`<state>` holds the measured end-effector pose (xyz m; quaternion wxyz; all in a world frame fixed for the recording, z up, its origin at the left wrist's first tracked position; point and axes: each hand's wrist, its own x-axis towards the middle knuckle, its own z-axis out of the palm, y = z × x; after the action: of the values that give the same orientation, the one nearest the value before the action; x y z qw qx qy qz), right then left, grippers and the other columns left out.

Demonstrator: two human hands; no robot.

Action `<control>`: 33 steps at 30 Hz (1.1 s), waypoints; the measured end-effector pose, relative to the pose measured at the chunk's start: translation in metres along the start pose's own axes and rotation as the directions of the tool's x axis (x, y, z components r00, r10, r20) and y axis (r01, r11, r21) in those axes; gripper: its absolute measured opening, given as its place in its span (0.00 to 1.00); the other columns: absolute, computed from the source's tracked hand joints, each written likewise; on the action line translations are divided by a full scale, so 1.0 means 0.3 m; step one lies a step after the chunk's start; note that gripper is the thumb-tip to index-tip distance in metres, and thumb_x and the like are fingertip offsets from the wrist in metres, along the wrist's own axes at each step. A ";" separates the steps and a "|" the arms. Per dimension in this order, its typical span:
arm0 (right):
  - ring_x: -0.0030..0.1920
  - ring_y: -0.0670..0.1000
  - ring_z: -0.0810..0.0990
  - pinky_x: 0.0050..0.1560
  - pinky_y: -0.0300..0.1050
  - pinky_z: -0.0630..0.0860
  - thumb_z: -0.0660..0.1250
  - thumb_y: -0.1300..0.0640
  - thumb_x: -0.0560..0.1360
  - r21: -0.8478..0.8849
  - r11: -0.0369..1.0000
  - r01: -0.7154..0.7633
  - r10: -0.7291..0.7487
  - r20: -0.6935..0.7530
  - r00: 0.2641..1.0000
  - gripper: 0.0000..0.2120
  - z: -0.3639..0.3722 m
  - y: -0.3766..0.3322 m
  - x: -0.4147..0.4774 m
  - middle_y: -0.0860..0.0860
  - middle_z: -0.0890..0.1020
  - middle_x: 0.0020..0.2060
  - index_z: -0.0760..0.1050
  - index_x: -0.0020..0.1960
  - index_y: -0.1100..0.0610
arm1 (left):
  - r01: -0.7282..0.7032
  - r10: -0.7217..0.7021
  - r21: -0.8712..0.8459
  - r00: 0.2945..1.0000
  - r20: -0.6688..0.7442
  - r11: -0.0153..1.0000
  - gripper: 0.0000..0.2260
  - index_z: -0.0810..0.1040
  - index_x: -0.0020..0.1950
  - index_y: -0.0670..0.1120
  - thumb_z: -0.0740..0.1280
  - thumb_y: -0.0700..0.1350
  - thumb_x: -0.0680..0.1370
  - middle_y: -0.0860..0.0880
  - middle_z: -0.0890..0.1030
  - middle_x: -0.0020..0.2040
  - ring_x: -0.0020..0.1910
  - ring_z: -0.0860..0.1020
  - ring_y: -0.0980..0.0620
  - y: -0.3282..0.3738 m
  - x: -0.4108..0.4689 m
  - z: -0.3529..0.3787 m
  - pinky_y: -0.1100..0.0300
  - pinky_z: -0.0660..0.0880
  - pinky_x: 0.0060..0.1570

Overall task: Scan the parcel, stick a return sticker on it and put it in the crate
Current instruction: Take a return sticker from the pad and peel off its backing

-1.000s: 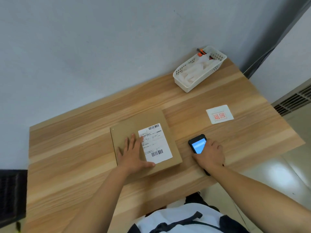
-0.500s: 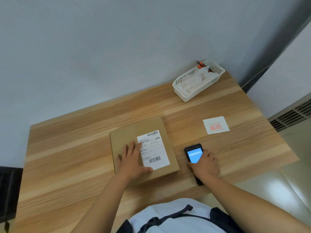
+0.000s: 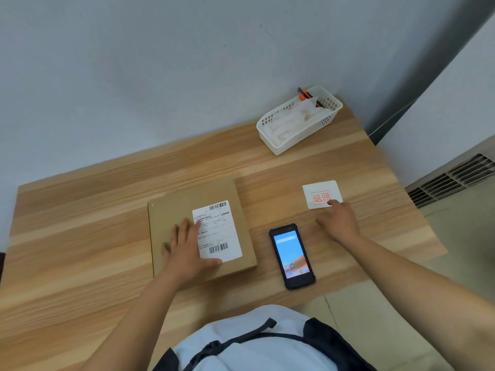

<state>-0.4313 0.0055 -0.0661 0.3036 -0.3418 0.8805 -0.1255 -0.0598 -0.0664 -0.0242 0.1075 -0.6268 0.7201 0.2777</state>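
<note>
A flat brown cardboard parcel [image 3: 176, 210] with a white shipping label [image 3: 221, 226] lies on the wooden table [image 3: 80, 236]. My left hand [image 3: 187, 247] rests flat on it, fingers spread, partly over the label's left edge. To the parcel's right lies a black handheld scanner [image 3: 292, 259], screen lit and facing up, with no hand on it. Beyond it sits a white return sticker [image 3: 321, 192] with red characters. My right hand [image 3: 338, 222] reaches over to it, a fingertip touching the sticker's near edge. No crate is in view.
A white plastic basket [image 3: 297, 135] with white packets and an orange-handled tool stands at the table's far right corner against the grey wall. The table's right edge drops to the floor, where a vent grille [image 3: 455, 178] sits by the wall.
My right hand let go of the scanner, which now lies on the table, and moved forward and right to the return sticker. My left hand stays on the parcel.
</note>
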 end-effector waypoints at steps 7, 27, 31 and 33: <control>0.68 0.59 0.70 0.67 0.58 0.65 0.69 0.39 0.72 -0.482 0.845 0.231 -0.228 0.067 0.971 0.34 -0.085 0.007 0.180 0.57 0.73 0.69 0.69 0.71 0.57 | 0.022 -0.022 -0.012 1.000 -0.019 1.000 0.53 0.50 0.80 0.55 0.76 0.64 0.64 0.51 0.42 0.82 0.80 0.38 0.49 -0.003 -0.005 0.002 0.39 0.43 0.75; 0.72 0.61 0.65 0.71 0.64 0.58 0.62 0.36 0.72 -0.473 0.869 0.146 -0.153 0.024 0.988 0.39 0.034 -0.048 0.152 0.59 0.68 0.72 0.62 0.74 0.60 | 0.031 -0.032 -0.027 0.998 -0.048 0.999 0.52 0.51 0.80 0.58 0.76 0.64 0.63 0.55 0.42 0.82 0.80 0.38 0.54 -0.008 -0.011 0.017 0.42 0.42 0.76; 0.66 0.60 0.72 0.67 0.61 0.62 0.61 0.40 0.74 -0.412 0.897 0.156 -0.189 -0.038 0.981 0.30 0.044 -0.038 0.159 0.58 0.76 0.64 0.70 0.67 0.60 | 0.029 -0.030 -0.025 0.998 -0.050 0.999 0.52 0.51 0.80 0.58 0.76 0.64 0.63 0.54 0.43 0.82 0.80 0.38 0.53 -0.009 -0.011 0.018 0.42 0.42 0.76; 0.57 0.60 0.78 0.63 0.58 0.65 0.62 0.45 0.74 -0.346 0.922 0.172 -0.215 -0.088 0.973 0.20 0.043 -0.031 0.166 0.58 0.82 0.54 0.75 0.56 0.59 | 0.027 -0.029 -0.028 0.998 -0.049 0.999 0.52 0.51 0.80 0.59 0.76 0.65 0.63 0.54 0.43 0.82 0.80 0.38 0.53 -0.011 -0.011 0.017 0.42 0.42 0.76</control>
<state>-0.4475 -0.0353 -0.0945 0.1714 -0.4656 0.8679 -0.0237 -0.0568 -0.0611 -0.0277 0.0848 -0.6449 0.7097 0.2705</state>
